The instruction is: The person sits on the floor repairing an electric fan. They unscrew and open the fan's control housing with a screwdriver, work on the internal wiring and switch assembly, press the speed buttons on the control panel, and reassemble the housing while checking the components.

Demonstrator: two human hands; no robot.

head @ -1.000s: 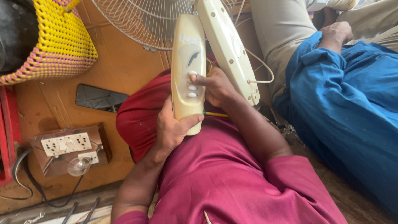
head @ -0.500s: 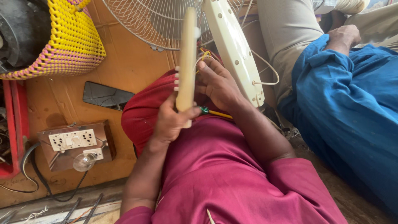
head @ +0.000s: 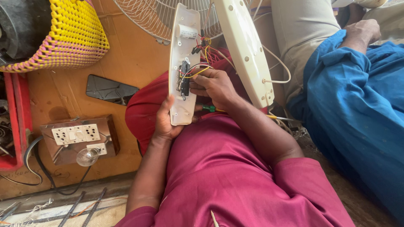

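Floor: orange board [head: 134,63] under my lap, socket box [head: 78,136] at left.
Panel: cream fan cover [head: 184,63], upright, wiring side facing me.
Left hand [head: 166,122]: I wrap its lower end.
Right hand [head: 214,86]: my fingertips pinch the wires at the switch block [head: 184,77].

fan grille [head: 164,19]: top cut off | left hand [head: 166,122]: fingers hidden behind panel [head: 184,63] | basket [head: 71,33]: cropped

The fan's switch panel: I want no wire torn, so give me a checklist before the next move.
1. Left hand grips the cream switch panel at its lower end: ok.
2. Panel's inner side faces up: ok.
3. Right hand fingers at the coloured wires: ok.
4. Wires joined to the switch block: cannot tell.
5. Green-handled screwdriver within reach, under the right hand: ok.
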